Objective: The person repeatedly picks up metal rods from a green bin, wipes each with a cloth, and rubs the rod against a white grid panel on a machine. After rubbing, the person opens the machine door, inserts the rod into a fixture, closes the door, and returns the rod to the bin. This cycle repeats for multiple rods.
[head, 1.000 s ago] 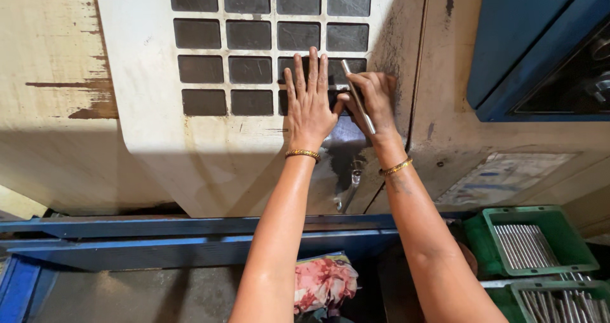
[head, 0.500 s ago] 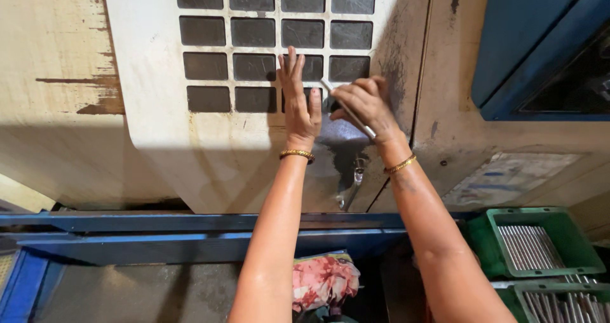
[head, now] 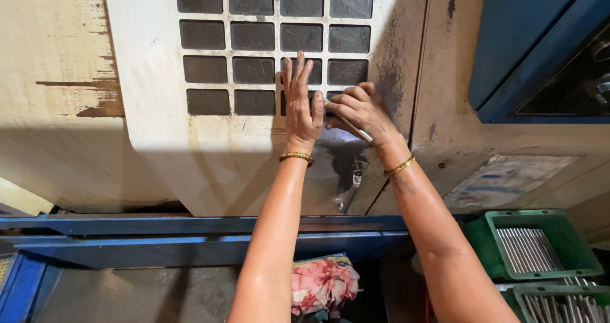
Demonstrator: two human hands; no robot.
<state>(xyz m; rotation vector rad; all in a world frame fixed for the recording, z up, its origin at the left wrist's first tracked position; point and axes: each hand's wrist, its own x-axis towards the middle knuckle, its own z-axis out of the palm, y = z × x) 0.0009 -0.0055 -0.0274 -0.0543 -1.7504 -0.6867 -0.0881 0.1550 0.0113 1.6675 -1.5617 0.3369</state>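
Note:
My left hand (head: 300, 103) lies flat, fingers together and pointing up, against a grimy cream machine door (head: 210, 138) with a grid of dark square windows (head: 254, 37). My right hand (head: 357, 112) is just to its right, fingers curled around a thin metal rod (head: 359, 133) that pokes out below the palm. Both wrists wear gold bangles. The two hands almost touch at the door's lower right windows. A small metal latch (head: 358, 169) sits on the door below them.
A blue machine housing (head: 527, 43) fills the upper right. Two green crates (head: 537, 243) of thin metal rods stand at the lower right. A blue rail (head: 159, 237) runs below the door, and a pink patterned cloth (head: 324, 285) lies under my arms.
My left hand's fingers, spread a second ago, have closed together. My right hand has turned the rod from pointing upward to lying low under its curled fingers, closer to the left hand.

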